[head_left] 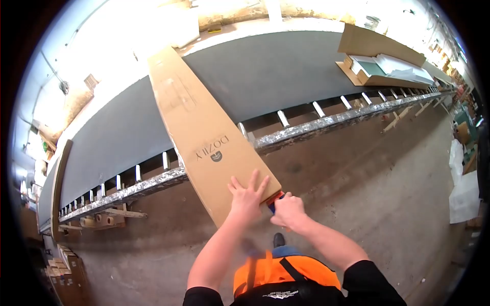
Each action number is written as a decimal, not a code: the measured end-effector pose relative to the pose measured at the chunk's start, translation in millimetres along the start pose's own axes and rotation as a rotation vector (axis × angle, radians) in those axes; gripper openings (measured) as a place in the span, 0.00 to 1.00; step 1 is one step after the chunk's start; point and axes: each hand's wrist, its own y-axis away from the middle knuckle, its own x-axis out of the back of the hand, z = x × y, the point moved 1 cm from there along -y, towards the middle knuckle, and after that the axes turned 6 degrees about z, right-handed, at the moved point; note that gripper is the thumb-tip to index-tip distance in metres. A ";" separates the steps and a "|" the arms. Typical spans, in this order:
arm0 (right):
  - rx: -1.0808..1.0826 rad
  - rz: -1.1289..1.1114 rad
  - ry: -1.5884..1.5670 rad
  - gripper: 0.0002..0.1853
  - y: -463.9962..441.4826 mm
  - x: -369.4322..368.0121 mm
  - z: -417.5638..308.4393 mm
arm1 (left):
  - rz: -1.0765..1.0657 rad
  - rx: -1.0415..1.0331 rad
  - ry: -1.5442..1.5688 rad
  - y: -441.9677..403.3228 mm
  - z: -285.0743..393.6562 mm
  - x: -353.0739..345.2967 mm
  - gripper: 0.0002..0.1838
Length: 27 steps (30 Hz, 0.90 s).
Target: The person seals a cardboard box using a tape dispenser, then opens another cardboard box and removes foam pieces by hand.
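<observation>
A long cardboard box [204, 122] printed "DOZILY" lies across the conveyor, its near end jutting out over the edge toward me. Flat on top of that end rests my left hand [247, 200], fingers spread. My right hand [289, 210] is wrapped round a red and blue tape gun [274, 200] at the box's near right corner. Most of the tape gun is hidden by the hand and the box, so its exact contact with the end face cannot be made out.
A dark belt [270, 66] runs behind a row of metal rollers [283, 119] and a foil-wrapped rail [316, 125]. At the far right an opened carton [383, 71] holds white packing. Stacked cartons [69, 275] stand low on the left; white plastic sheeting [463, 196] hangs at right.
</observation>
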 end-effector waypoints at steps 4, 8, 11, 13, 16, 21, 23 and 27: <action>0.069 -0.039 0.021 0.24 -5.2 -5.3 -1.2 | -0.141 0.112 -0.048 -20.4 14.1 12.2 0.63; 0.024 0.190 0.135 0.32 9.4 -52.1 2.0 | -0.280 0.205 -0.030 -30.5 21.3 31.2 0.64; 0.042 0.216 0.287 0.28 7.5 -67.1 -16.0 | -0.085 0.134 -0.064 -1.3 -7.1 -14.9 0.62; 0.071 0.098 0.413 0.25 3.3 -75.0 -30.5 | -0.059 0.125 0.028 38.3 -33.6 -15.2 0.60; 0.068 -0.029 0.226 0.20 10.5 -127.5 -19.4 | 0.054 0.042 0.091 104.6 -84.6 -39.3 0.56; -0.193 -0.372 -0.073 0.27 68.7 -114.0 -41.6 | 0.211 -0.079 0.584 157.1 -136.1 -61.2 0.55; -0.190 -0.301 -0.064 0.30 83.1 -89.1 -51.3 | 0.156 0.004 1.004 149.3 -151.4 -62.2 0.55; -0.143 0.048 -0.159 0.31 88.0 -23.5 -73.4 | 0.288 -0.093 0.631 162.2 -154.1 -70.1 0.61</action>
